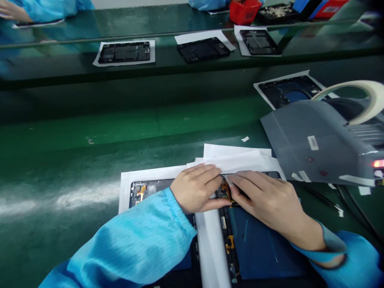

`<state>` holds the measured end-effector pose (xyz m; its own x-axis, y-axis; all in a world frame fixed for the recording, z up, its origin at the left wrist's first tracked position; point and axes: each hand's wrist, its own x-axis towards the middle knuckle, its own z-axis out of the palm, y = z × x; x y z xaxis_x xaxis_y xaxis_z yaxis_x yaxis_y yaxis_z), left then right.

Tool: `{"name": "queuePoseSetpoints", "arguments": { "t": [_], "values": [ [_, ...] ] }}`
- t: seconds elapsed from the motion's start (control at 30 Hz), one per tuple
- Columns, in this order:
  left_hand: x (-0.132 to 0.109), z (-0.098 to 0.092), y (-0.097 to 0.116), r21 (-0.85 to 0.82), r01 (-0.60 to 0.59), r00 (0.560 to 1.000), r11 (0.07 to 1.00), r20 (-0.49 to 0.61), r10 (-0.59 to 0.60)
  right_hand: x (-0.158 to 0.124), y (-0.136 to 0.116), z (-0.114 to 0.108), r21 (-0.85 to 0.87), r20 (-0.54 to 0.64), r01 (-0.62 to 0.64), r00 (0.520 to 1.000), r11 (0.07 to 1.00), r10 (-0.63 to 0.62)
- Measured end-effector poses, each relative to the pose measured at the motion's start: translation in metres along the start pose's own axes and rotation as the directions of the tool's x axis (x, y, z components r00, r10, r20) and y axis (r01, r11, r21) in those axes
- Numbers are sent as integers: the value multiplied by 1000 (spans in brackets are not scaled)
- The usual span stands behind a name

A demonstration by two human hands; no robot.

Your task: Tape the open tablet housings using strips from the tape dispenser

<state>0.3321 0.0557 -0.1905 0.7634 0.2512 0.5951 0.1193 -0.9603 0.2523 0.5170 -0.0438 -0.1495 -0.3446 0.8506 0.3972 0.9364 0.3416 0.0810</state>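
Note:
Two opened tablet bodies lie side by side on white paper: the right tablet (264, 248) shows a blue-covered inside and orange flex cables, the left tablet (141, 190) is partly under my left arm. My left hand (196, 188) rests at the right tablet's upper left corner, thumb stretched out and apart from the fingers. Close beside it, my right hand (267, 200) pinches a small whitish strip (229, 181) between thumb and fingers over the same corner. What lies beneath both palms is hidden.
A grey tape dispenser (315, 140) with a cream roll (372, 100) stands at right, tweezers (325, 199) and cables near it. Behind it lies another tablet body (288, 90). Several more lie on a raised shelf, including one tablet body (124, 53). Another person's hand (15, 14) works beyond.

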Motion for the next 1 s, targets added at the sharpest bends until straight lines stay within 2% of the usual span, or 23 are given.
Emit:
{"name": "queuePoseSetpoints", "arguments": {
  "t": [0.37,0.5,0.7,0.87,0.93,1.0],
  "values": [
    [-2,1,-1,-27,10,999,1000,37,-9,2,-1,-1,-28,62,30,998,999,-29],
    [-3,1,0,-43,29,996,999,90,-25,6,-1,-4,-65,138,59,989,996,-50],
    [0,-1,0,-32,22,998,999,56,-20,4,-4,-9,-108,280,125,956,986,-91],
    [-1,-2,-1,-8,31,994,999,106,-30,1,-12,-6,-112,257,120,962,986,-88],
    [-4,-1,-1,7,19,989,1000,146,-20,-1,-16,-15,-77,221,86,973,993,-67],
    [-7,1,-2,16,10,978,1000,209,-13,-8,-17,-34,15,185,18,983,1000,-20]
  ]
}}
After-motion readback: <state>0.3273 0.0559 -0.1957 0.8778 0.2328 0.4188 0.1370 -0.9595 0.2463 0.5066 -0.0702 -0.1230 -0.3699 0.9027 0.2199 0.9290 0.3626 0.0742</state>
